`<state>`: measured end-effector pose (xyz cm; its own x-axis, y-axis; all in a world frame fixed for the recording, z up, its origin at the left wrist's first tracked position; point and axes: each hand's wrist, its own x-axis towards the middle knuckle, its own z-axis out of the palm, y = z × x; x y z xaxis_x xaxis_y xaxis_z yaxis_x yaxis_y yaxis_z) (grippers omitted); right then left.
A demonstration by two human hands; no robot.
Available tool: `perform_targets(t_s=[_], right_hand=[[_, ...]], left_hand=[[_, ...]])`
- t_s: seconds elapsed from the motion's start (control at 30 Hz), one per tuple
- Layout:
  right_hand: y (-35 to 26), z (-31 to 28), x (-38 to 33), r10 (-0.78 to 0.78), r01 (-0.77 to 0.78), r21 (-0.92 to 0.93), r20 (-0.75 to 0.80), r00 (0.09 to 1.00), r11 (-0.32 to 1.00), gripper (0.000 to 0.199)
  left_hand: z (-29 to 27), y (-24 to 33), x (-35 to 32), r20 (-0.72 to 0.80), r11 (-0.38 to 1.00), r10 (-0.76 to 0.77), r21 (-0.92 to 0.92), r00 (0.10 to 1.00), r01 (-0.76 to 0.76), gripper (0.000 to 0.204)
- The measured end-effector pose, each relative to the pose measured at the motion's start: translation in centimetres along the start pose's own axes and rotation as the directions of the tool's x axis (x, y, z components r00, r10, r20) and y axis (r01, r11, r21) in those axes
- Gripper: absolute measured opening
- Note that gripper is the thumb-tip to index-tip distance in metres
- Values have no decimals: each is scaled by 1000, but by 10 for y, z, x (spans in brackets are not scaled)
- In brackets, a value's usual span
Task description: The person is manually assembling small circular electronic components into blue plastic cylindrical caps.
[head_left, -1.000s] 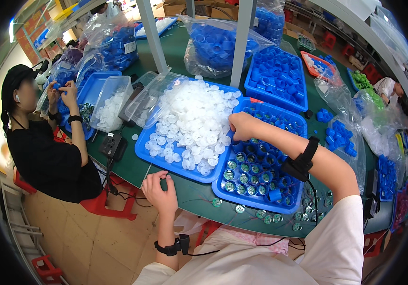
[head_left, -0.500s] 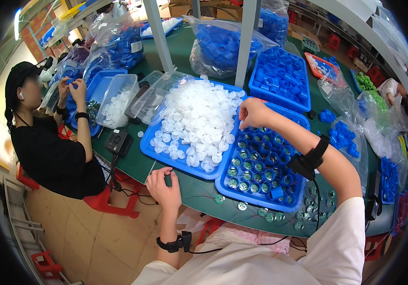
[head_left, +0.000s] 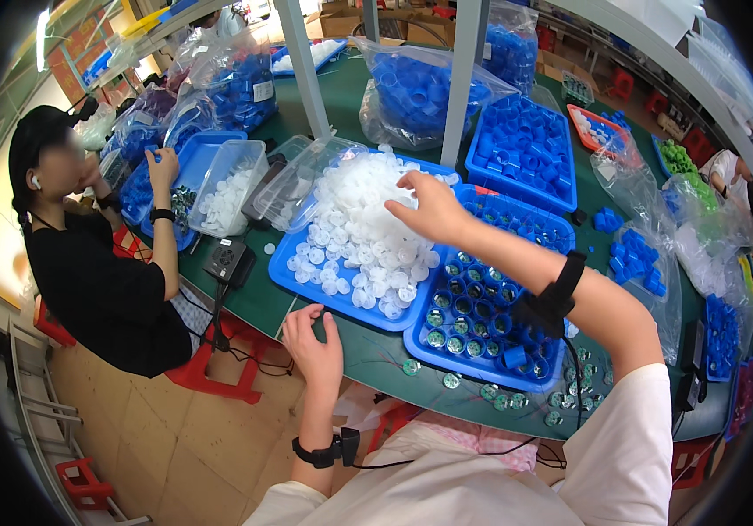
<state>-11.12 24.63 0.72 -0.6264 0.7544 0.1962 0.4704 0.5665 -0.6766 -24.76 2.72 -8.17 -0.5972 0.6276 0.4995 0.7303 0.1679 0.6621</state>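
My right hand (head_left: 433, 209) hangs over the heap of translucent white plastic discs (head_left: 363, 197), thumb and fingers apart, with nothing visible between them. The discs fill a blue tray (head_left: 284, 273). Partly under my right forearm stands a second blue tray (head_left: 412, 340), holding rows of small blue cups with green circuit boards (head_left: 455, 344) inside. My left hand (head_left: 313, 351) is at the table's front edge, its fingers bent and thumb apart, with no object seen in it. Loose round circuit boards (head_left: 501, 401) with thin wires lie in front of the cup tray.
Behind stands a blue tray of empty blue cups (head_left: 521, 145), beside a grey metal post (head_left: 461, 96). A clear bin (head_left: 232, 188) and a black adapter box (head_left: 227, 259) are at left. A co-worker in black (head_left: 100, 237) sits there. Bags of blue parts (head_left: 639, 263) lie right.
My right hand has moved left from over the cup tray to the white discs, and its pinched fingers have spread. My left hand stays at the edge. The co-worker's hands have moved apart.
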Motion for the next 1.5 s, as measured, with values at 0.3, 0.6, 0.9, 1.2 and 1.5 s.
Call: perform_targets(t_s=[0.3, 0.6, 0.9, 1.2, 1.5], right_hand=[[28, 65, 0, 345, -332, 116, -482, 805, 936, 64], [52, 67, 37, 247, -337, -182, -391, 887, 924, 55], [5, 94, 44, 64, -108, -108, -350, 934, 988, 41], [-27, 95, 38, -125, 81, -157, -290, 949, 984, 36], [-47, 128, 66, -352, 211, -623, -110, 929, 753, 44]], left_hand=[[58, 82, 31, 418, 831, 549, -184, 724, -524, 27], [83, 66, 46, 414, 728, 638, -51, 649, -684, 31], [62, 46, 56, 491, 777, 564, -45, 664, -627, 39], [52, 42, 52, 373, 857, 445, 88, 814, -508, 37], [60, 27, 55, 215, 982, 86, 146, 973, -119, 52]])
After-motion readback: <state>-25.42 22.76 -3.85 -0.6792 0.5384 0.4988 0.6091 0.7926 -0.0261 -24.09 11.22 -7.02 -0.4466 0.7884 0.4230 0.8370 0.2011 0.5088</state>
